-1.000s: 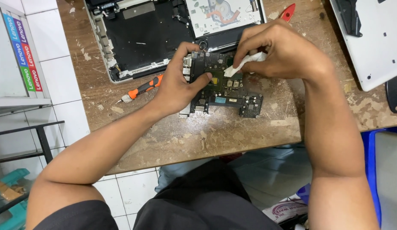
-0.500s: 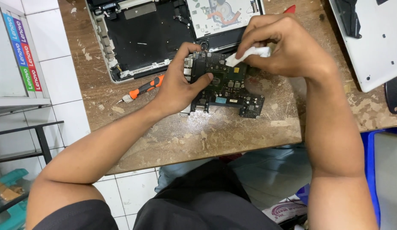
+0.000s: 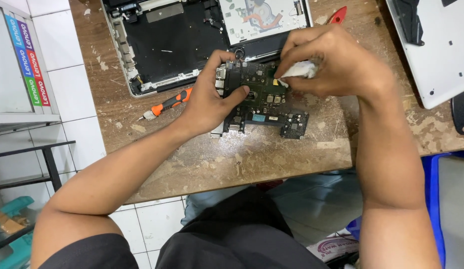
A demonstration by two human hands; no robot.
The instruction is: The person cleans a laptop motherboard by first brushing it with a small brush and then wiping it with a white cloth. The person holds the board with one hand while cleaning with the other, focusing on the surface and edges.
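Observation:
A dark green laptop circuit board (image 3: pixel 264 107) lies on the worn wooden table (image 3: pixel 272 154). My left hand (image 3: pixel 209 97) grips the board's left end, thumb pressed on its top face. My right hand (image 3: pixel 336 62) is closed around a small white wad of tissue or cloth (image 3: pixel 298 70), whose tip touches the board's upper right area. Just beyond the board sits an opened laptop chassis (image 3: pixel 167 45), its dark inside exposed.
An orange-and-black screwdriver (image 3: pixel 167 105) lies left of my left hand. A red pick (image 3: pixel 338 16) sits near the chassis. A silver laptop cover (image 3: pixel 434 47) rests at the table's right. Tiled floor and a metal rack are at left, a blue bin at lower right.
My right hand with the white wad has shifted slightly up and right along the board's upper edge. My left hand keeps its hold on the board.

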